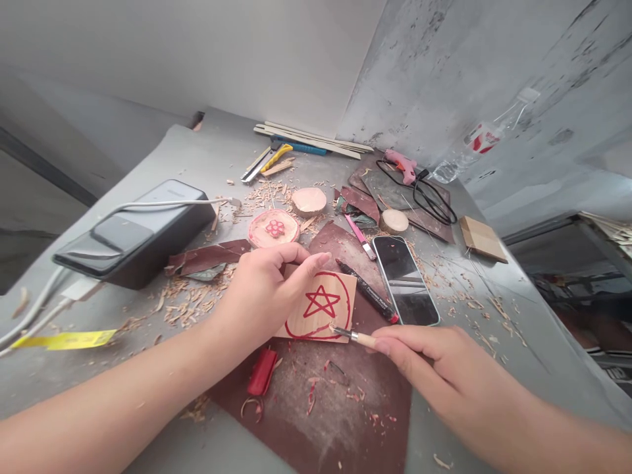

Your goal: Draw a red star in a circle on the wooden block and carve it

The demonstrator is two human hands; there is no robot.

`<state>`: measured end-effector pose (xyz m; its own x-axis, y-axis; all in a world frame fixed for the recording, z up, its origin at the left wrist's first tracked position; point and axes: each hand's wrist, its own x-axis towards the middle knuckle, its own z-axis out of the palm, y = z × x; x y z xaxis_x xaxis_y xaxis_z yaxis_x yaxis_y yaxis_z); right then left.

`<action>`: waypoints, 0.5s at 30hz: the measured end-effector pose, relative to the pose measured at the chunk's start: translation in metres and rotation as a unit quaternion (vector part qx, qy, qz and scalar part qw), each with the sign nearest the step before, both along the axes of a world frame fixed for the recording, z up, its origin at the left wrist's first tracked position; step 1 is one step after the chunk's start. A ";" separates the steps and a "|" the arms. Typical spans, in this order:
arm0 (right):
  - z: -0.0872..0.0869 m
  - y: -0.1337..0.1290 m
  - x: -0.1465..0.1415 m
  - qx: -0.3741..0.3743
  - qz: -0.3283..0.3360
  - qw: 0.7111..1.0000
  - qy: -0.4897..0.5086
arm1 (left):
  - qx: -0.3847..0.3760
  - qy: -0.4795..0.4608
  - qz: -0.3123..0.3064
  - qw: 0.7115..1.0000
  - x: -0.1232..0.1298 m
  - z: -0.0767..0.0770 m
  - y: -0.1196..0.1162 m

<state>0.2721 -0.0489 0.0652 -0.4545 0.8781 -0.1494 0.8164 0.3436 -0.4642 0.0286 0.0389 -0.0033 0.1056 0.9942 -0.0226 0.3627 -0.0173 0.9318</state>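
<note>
The left hand pinches the wood tile by its top edge on the sandpaper. The right hand grips a carving tool, tip at the tile's lower edge. The tile looks light, stiff and apt to slide, so edge holds suit it

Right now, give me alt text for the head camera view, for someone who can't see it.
The left hand steadies a small wooden block marked with a red star in a circle, while the right hand sets a carving tool to its lower edge. They work over brown sandpaper on a grey table strewn with shavings, beside a phone.
</note>
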 end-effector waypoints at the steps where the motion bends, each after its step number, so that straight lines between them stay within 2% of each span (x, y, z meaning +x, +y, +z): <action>1: -0.002 -0.001 0.000 0.009 0.003 1.000 0.003 | -0.001 0.002 0.002 1.000 0.000 0.000 0.000; 4: -0.012 -0.007 0.004 0.149 0.066 0.987 0.007 | -0.003 0.006 0.006 1.000 0.001 0.000 0.000; 6: -0.016 -0.009 0.005 0.202 0.083 0.976 0.010 | -0.003 0.008 0.007 1.000 0.001 0.000 0.000; 8: -0.016 -0.009 0.003 0.149 0.045 0.987 0.028 | -0.004 0.008 0.009 1.000 0.000 0.001 -0.001; 11: -0.012 -0.008 -0.003 0.011 -0.029 0.998 0.046 | -0.005 0.009 0.012 1.000 0.001 0.002 -0.001; 12: -0.012 -0.008 -0.004 0.002 -0.032 0.998 0.049 | -0.005 0.009 0.013 1.000 0.001 0.003 -0.001; 13: -0.013 -0.009 -0.004 0.024 -0.022 0.998 0.052 | -0.005 0.009 0.014 1.000 0.002 0.003 -0.001; 15: -0.018 -0.011 -0.001 0.125 0.028 0.991 0.040 | -0.004 0.010 0.014 1.000 0.002 0.003 0.000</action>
